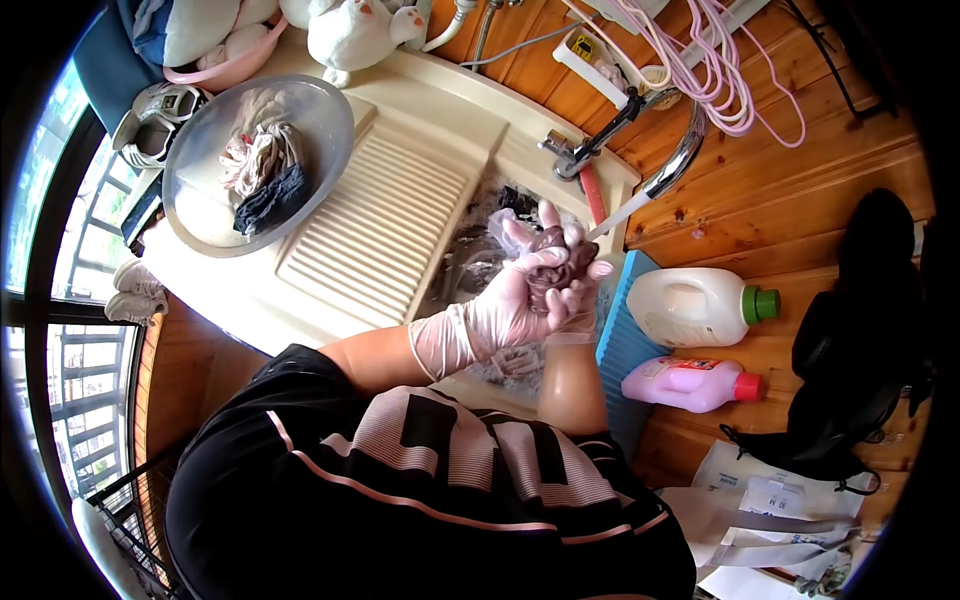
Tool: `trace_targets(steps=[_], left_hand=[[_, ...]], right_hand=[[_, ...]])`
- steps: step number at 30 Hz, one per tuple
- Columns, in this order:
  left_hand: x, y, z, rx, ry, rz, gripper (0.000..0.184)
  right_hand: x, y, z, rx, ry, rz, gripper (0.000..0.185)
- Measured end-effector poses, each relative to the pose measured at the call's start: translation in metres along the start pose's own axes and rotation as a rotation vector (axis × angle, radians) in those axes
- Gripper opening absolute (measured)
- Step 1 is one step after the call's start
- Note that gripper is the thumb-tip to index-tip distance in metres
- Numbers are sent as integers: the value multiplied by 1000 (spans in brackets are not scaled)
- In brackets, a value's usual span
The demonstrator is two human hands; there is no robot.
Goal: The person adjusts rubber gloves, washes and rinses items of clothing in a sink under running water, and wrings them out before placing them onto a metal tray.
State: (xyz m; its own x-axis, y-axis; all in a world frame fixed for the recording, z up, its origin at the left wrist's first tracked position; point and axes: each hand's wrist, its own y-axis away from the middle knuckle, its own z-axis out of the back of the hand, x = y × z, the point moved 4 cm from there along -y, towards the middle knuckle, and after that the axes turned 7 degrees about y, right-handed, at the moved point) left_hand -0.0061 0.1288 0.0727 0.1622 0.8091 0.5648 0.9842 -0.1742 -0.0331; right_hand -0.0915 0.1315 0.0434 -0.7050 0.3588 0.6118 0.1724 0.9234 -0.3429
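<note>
**Evidently, over the sink (478,98), a bunched cloth (550,277)**

Near the sink's right edge, the gloved left hand (512,300) and right hand (576,318) press together, fingers curled round the dark cloth. It should handle soft, limp, slippery, perhaps water-heavy; best cupped whole. Crumpled, it shows no clear direction or long axis.

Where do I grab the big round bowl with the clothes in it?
I'd hold the big round bowl by its rim, coming from the ridged board side, since shoes crowd the opposite edge. It's wide, open and has clothes inside, so two hands on the rim, well apart, should keep it level.
</note>
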Motion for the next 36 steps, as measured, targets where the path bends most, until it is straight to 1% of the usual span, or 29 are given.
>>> trace_targets(steps=[2,3,4,6,7,9,10,12,13,14,15,16,17,18,19,20,22,23,24,26,28,29,30,32,34,35,36], left_hand=[[16,5,-23,-35,-53,-86,34],[11,5,-20,-64,-130,-91,29],[8,5,-19,-133,-135,-41,24],[-5,0,-16,-101,-405,-9,20],[-11,-2,-12,-168,-482,-24,15],[-18,-2,-4,-361,-712,-118,12],[-21,-1,-1,-460,-825,-165,11],[-39,-3,22,-526,-1009,-237,9],[-45,-1,29,-545,-1122,-288,9],[-51,0,36,-564,-1236,-338,9],[-61,3,45,-720,-1473,-418,17],[-72,2,54,-669,-1733,-536,21],[-85,1,64,-600,-1992,-658,25],[-90,3,65,-512,-2248,-784,29],[-97,13,70,-780,-2113,-629,31],[-100,16,66,-856,-2194,-623,30],[-111,21,58,-1011,-2357,-598,29],[-118,20,54,-955,-2405,-596,33],[-114,26,44,-1067,-2409,-599,34],[-124,28,35,-1130,-2485,-663,33],[-119,36,14,-1051,-2570,-717,32],[-123,42,8,-1075,-2608,-708,34],[-122,52,-5,-1104,-2645,-693,37],[-128,79,-38,-1125,-2640,-776,43],[-123,117,-87,-1254,-2624,-939,36],[-150,145,-95,-1111,-2637,-1192,39],[-143,167,-119,-1403,-2668,-1251,36]], right_hand=[[16,-7,-28,-126,-14,8,30],[24,-17,-49,-127,-52,-25,26],[33,-19,-58,-210,56,-45,27],[45,-25,-57,-308,302,-182,23],[47,-26,-49,-315,421,-221,21],[45,-28,-26,-324,659,-305,18],[43,-30,-19,-307,872,-289,17],[35,-30,-12,-270,1291,-256,15],[27,-28,-18,-334,1303,-302,18],[13,-23,-4,-363,1229,-291,14],[2,-18,9,-405,1342,-284,14],[-8,-14,21,-447,1457,-279,15],[-21,-9,35,-535,1391,-318,15],[-36,-4,57,-584,1376,-256,14],[-46,-1,72,-660,1393,-257,15],[-54,1,84,-736,1406,-259,19],[-61,-4,99,-887,1479,-144,19],[-63,-5,108,-965,1317,-266,19],[-57,-12,81,-1034,1073,-301,21],[-79,-4,134,-1144,731,-250,24],[-77,-5,122,-917,392,-221,20],[-72,-3,110,-799,226,-207,18],[-58,-1,88,-791,225,-287,23],[-22,11,61,-945,445,-370,22],[6,38,96,-924,765,-300,18],[18,55,125,-1038,851,-329,16],[28,71,152,-1154,938,-357,15]])
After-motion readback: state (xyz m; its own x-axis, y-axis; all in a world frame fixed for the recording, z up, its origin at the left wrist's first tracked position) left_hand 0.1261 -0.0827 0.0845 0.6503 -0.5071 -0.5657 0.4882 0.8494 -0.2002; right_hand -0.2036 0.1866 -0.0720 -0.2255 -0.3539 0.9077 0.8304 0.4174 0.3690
